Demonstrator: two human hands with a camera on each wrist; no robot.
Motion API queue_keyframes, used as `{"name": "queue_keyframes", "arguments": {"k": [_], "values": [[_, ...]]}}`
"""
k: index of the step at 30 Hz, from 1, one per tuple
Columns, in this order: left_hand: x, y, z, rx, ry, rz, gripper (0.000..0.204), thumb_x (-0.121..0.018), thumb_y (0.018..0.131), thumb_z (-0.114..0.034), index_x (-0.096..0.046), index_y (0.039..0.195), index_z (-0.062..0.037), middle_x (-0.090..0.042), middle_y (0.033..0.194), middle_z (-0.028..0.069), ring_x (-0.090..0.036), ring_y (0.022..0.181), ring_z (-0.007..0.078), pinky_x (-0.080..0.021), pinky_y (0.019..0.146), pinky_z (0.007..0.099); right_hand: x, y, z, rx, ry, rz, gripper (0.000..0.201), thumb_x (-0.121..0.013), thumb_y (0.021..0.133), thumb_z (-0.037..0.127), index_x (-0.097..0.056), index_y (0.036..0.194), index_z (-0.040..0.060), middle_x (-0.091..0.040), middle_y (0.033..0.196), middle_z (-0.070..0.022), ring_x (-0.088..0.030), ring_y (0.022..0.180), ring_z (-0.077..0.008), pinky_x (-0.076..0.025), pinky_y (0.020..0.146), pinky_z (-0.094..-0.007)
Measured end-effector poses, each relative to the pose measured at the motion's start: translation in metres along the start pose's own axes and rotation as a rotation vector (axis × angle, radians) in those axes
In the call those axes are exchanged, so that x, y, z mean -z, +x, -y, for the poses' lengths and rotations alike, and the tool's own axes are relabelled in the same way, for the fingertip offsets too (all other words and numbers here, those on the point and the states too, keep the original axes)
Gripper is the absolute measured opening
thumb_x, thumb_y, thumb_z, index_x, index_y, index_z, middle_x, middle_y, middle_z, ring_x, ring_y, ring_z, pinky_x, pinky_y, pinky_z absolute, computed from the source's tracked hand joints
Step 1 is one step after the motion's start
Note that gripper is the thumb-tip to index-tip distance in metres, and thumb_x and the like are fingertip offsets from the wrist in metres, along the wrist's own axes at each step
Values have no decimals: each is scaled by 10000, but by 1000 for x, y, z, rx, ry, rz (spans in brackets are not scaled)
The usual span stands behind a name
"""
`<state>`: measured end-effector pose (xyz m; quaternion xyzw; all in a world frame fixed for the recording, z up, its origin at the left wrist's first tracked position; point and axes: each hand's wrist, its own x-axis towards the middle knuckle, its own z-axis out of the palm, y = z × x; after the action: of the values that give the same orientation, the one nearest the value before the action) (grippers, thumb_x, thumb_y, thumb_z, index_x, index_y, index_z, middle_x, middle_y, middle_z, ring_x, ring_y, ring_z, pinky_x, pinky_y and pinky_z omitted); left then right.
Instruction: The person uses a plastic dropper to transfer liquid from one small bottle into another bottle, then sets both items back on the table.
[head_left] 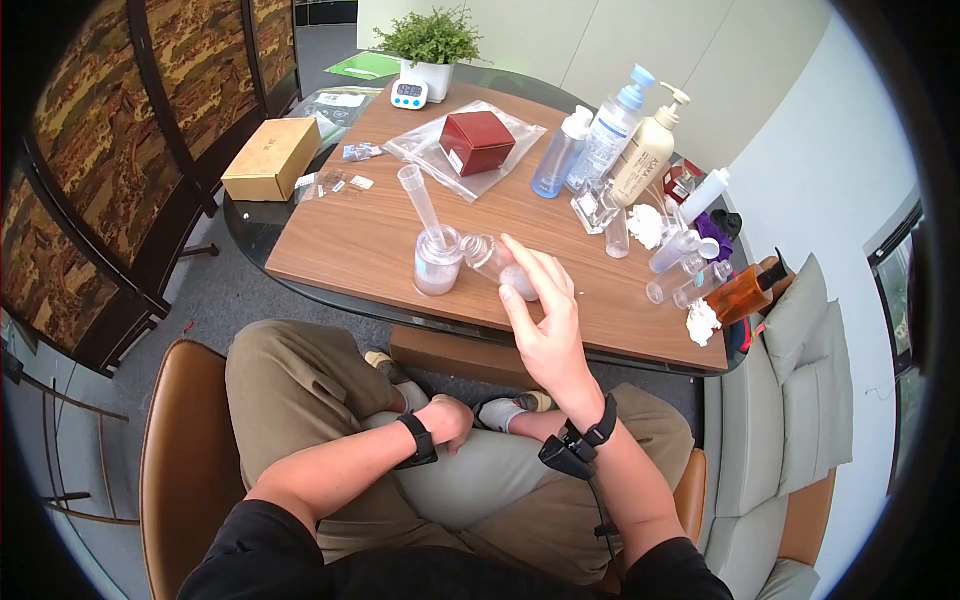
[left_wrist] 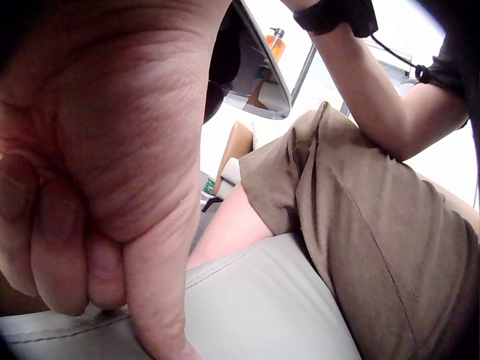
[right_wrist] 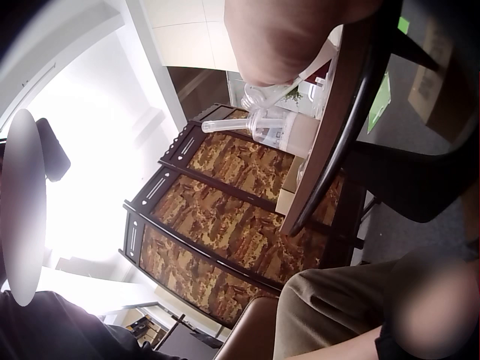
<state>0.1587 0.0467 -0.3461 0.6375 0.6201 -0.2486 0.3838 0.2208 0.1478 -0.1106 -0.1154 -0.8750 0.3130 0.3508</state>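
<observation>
Right hand (head_left: 548, 325): grasping, the thumb and fingers placed about a small clear bottle (head_left: 488, 256), which is tilted, with its neck directed toward the person's left. Left hand (head_left: 449, 422): released, lying low before the body at the grey cushion (head_left: 470, 480), its fingers loosely curled and holding nothing, the thumb extended. Just left of the right hand, an upright bottle (head_left: 437, 272) with pale contents stands on the wooden table (head_left: 350, 230); a clear tube (head_left: 422, 205) leans in its mouth. The tilted neck lies beside the upright bottle; whether they touch cannot be told. Beyond the right hand, a dark red box (head_left: 477, 140) rests on a plastic bag (head_left: 420, 145). To that hand's right lie an amber pump bottle (head_left: 740, 295) and crumpled white tissue (head_left: 703, 322). Farther beyond the left hand are a cardboard box (head_left: 272, 160), a white timer (head_left: 409, 94) and a potted plant (head_left: 432, 42).
</observation>
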Motion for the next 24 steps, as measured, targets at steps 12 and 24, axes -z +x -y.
{"name": "queue_keyframes", "arguments": {"k": [12,24], "values": [[1,1,0,-10,2,9,664,-982,803,-486,-823,1296,-70,-831,1263,88,-802,1146,334,-638,956,511,0,0,0,-3,-4,-2,532,-665,1032,89,-624,1563,85,-686,1359,-149,-632,1297,-317,-277,1300,-544],[1,1,1,-15,0,24,669,-971,818,-489,-814,1321,-77,-822,1296,83,-791,1180,341,-631,970,525,0,0,1,-6,-2,-3,528,-666,1030,84,-630,1557,82,-688,1358,-149,-633,1296,-320,-278,1300,-553]]}}
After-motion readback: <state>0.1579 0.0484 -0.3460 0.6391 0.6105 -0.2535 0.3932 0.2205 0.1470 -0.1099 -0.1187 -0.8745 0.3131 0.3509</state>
